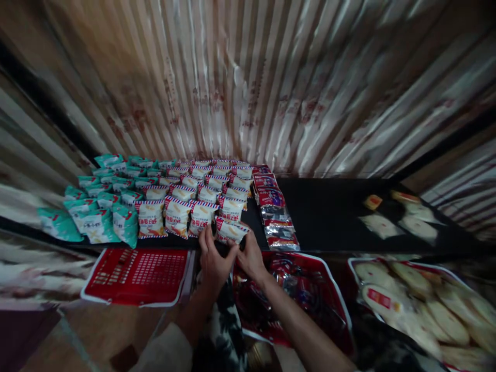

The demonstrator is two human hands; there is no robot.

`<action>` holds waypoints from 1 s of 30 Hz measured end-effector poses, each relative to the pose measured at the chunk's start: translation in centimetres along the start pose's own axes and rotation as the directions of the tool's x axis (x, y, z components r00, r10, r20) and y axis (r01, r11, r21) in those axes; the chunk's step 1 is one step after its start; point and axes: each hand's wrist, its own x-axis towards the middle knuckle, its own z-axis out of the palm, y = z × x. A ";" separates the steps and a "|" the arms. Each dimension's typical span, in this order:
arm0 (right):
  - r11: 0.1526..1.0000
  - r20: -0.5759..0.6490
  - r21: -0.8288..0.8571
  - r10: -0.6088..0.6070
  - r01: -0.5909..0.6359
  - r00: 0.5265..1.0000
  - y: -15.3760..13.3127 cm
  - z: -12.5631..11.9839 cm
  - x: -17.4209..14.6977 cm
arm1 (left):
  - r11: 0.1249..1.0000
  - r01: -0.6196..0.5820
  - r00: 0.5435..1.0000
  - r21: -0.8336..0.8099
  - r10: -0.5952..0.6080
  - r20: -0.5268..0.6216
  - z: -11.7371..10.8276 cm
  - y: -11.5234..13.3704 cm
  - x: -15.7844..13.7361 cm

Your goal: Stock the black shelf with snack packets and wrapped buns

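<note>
A small white snack bag (pixel 231 230) with red and blue striped edges leans tilted at the front right end of its rows, at the shelf's front edge. My right hand (pixel 251 258) pinches its lower right corner. My left hand (pixel 216 261) has its fingers at the bag's left side and its thumb by the bottom edge, close to the right thumb. Just left of these fingers stands a matching snack bag (pixel 202 218). More of the same kind stand in rows behind, and teal snack bags (pixel 96 226) fill the left end.
Red packets (pixel 271 197) lie in an overlapping column on the black shelf (pixel 321 212). Flat pale packs (pixel 382 226) lie farther right. Below are a red basket (pixel 134 276), another red basket (pixel 343 315) with dark red packets, and a basket of round pale packs (pixel 382 299).
</note>
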 end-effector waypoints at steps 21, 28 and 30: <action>0.905 0.180 0.319 0.234 -0.282 0.955 1.0 -1.7 8.2 | 0.999 0.022 1.000 0.040 -0.023 0.019 1.0 -1.0 0.1; 0.918 0.089 0.270 0.276 -0.290 0.957 3.1 -2.2 8.3 | 0.999 0.025 1.000 0.027 -0.025 0.004 1.3 -1.2 0.2; 0.939 0.050 0.209 0.267 -0.272 0.962 3.9 -1.9 8.9 | 0.999 0.009 1.000 0.042 -0.009 -0.005 1.5 -1.4 0.1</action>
